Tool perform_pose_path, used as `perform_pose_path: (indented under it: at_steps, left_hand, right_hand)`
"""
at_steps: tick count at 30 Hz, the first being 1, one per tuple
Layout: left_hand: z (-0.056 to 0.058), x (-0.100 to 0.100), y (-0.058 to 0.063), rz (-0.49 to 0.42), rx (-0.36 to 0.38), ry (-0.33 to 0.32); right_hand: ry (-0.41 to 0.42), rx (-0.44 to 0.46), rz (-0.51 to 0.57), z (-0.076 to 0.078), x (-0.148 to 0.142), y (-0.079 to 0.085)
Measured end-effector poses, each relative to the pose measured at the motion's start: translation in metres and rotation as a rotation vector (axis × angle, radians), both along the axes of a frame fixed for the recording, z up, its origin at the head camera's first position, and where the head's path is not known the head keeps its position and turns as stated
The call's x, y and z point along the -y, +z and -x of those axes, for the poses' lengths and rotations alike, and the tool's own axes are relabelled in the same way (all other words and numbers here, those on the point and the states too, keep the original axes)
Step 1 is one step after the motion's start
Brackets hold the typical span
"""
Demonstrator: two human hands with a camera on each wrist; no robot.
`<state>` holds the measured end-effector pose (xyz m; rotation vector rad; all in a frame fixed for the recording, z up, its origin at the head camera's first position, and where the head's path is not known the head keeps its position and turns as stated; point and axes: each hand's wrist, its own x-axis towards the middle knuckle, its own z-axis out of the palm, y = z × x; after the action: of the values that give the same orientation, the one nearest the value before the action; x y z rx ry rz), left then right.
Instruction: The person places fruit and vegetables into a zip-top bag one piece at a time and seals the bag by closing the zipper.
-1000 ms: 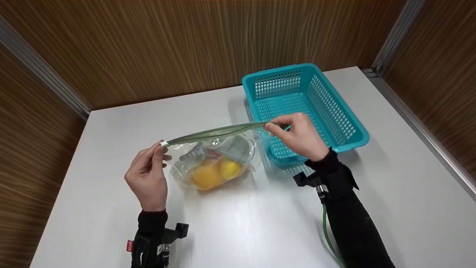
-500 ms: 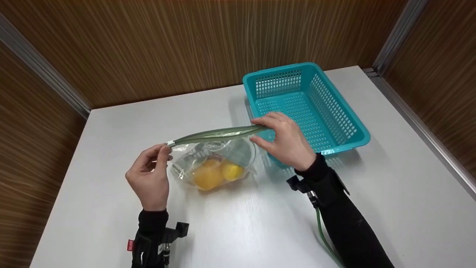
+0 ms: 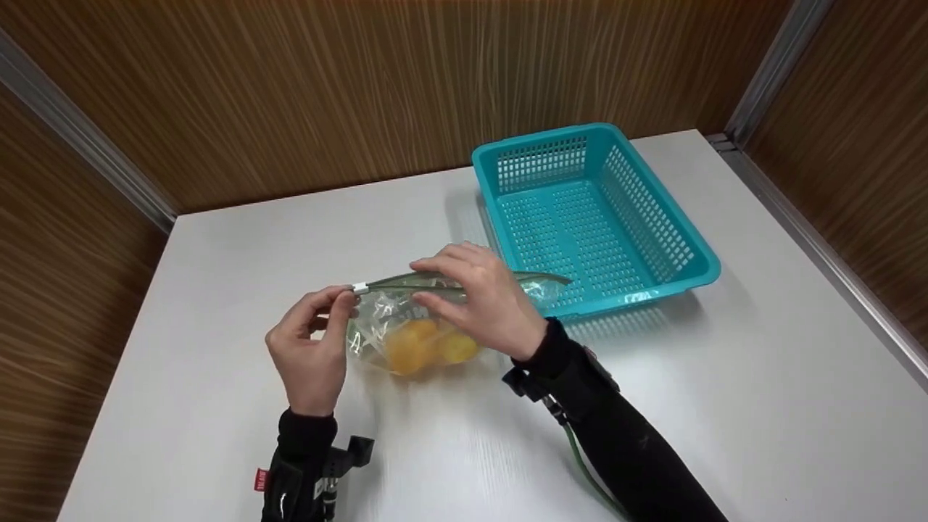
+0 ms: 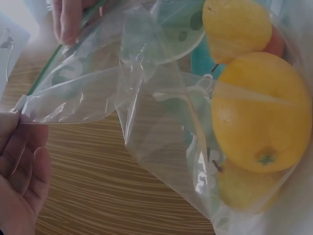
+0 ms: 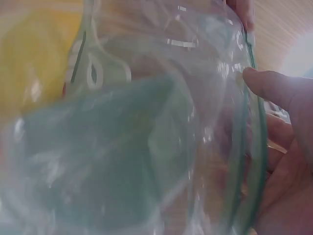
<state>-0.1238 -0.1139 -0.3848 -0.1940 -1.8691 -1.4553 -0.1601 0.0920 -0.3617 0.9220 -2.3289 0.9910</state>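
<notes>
A clear zip bag (image 3: 377, 319) with a green zip edge (image 4: 46, 71) hangs between my hands, its lower part on or just over the table. Inside it show a large orange (image 4: 261, 112), yellow fruit (image 4: 234, 29) with stems, and part of something reddish (image 4: 276, 43). My left hand (image 3: 312, 348) pinches the white slider (image 3: 360, 288) at the zip's left end between thumb and fingers. Partway along the zip, my right hand (image 3: 482, 297) has its thumb and fingers apart on either side. Right of that hand, the zip's two strips stand parted.
A turquoise perforated basket (image 3: 573, 225) stands behind and to the right on the white table (image 3: 254, 254), and the bag's right end overlaps its near edge. Wood-grain panels (image 3: 399, 87) border the table. A green cable (image 3: 583, 457) trails from the right wrist.
My right hand has let go of the zip's right end and moved left along it toward my left hand. The left hand, still on the slider, has shifted slightly right.
</notes>
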Motion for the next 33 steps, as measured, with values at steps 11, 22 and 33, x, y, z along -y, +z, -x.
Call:
perform_pose_path:
  at_steps: [11, 22, 33]
  left_hand:
    - [-0.001, -0.006, -0.004, 0.074, -0.015, -0.034]
    - [-0.003, -0.006, -0.004, 0.096, -0.019, -0.055]
    - [-0.002, -0.006, -0.005, 0.139, -0.061, -0.053]
  right_hand:
    - [0.066, -0.069, 0.075, 0.000, 0.021, -0.004]
    - [0.109, -0.108, 0.139, 0.001, 0.028, -0.009]
    - [0.114, -0.154, 0.120, 0.000, 0.030, -0.009]
